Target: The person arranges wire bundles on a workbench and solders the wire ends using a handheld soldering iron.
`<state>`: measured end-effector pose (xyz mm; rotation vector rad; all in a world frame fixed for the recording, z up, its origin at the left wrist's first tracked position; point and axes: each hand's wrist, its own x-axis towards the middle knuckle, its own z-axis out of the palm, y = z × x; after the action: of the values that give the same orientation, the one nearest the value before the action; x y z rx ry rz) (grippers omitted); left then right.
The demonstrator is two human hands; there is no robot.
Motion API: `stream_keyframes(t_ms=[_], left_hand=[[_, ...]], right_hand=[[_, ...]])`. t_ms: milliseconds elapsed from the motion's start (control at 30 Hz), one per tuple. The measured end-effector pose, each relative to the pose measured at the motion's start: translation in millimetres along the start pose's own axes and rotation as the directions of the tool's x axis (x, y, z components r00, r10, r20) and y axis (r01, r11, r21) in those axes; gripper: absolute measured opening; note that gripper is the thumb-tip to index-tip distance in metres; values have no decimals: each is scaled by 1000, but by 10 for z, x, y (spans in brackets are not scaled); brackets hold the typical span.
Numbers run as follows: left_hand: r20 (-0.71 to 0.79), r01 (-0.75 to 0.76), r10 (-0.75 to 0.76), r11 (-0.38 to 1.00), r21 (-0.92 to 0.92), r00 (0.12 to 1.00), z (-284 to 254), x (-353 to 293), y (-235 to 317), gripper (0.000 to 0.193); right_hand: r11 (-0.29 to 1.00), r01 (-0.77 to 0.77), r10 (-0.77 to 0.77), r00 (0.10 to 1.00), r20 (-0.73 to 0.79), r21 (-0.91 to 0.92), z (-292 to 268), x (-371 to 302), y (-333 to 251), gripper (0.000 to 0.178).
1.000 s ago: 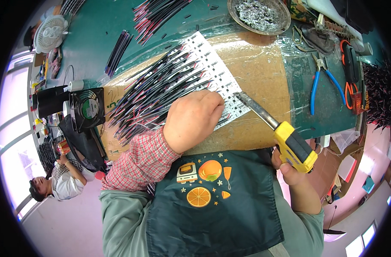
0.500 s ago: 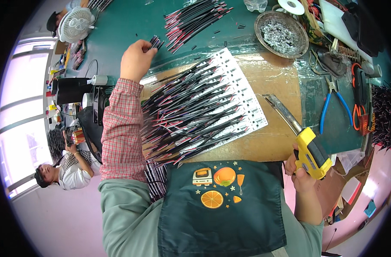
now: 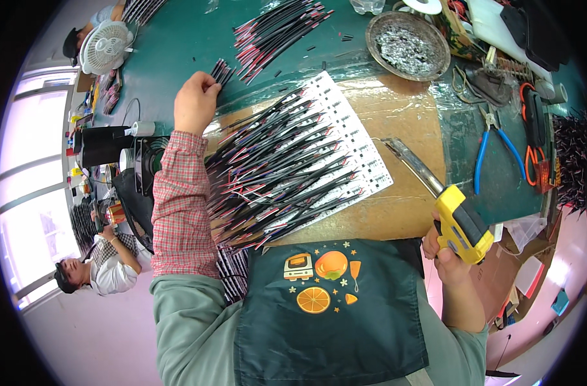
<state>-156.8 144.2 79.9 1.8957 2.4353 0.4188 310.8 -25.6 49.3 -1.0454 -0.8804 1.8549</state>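
Observation:
My left hand (image 3: 197,103) reaches over the green table, fingers pinched at the near end of a small bundle of short dark wires (image 3: 223,73); whatever is between the fingertips is hidden. In my right hand (image 3: 446,252) is a yellow and black soldering gun (image 3: 464,225), its metal tip pointing up and left toward a white sheet of small circuit boards (image 3: 352,132). Rows of black, red and white wires (image 3: 274,167) fan leftward from that sheet, which lies on a brown board (image 3: 412,122).
Beyond lie a pile of loose wires (image 3: 277,35) and a round metal pan of silvery scraps (image 3: 407,46). Blue-handled pliers (image 3: 489,141) and an orange-handled cutter (image 3: 532,128) lie at right. A white fan (image 3: 106,46) stands far left; a co-worker (image 3: 107,267) sits at left.
The view has shifted slightly, moving the table things leftward. My left hand has drawn back a little, and more of the small wire bundle shows. The soldering gun stays in my right hand.

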Motion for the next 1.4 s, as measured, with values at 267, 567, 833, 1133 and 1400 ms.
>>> stream_keyframes(t_ms=[267,567,833,1133,1400], left_hand=[[-49,-371,373,888,-271,927,-30,-844,1154,20],[144,-593,691,693,-410,708,483,-1770,1596,22],[127,-571,659,718,-399,741,657,-1846,1612,18],[128,-571,655,724,-388,744,681,-1864,1576,18],[136,-565,650,731,-383,748,696,-1870,1589,17]], right_hand=[[993,78,-72,995,73,-86,-331,28,159,31],[841,156,-57,978,202,-518,-708,-187,512,28],[843,252,-135,954,267,-475,-743,-167,582,31],[889,174,-106,978,180,-423,-671,-200,612,31],[878,154,-76,980,186,-453,-703,-205,642,29]])
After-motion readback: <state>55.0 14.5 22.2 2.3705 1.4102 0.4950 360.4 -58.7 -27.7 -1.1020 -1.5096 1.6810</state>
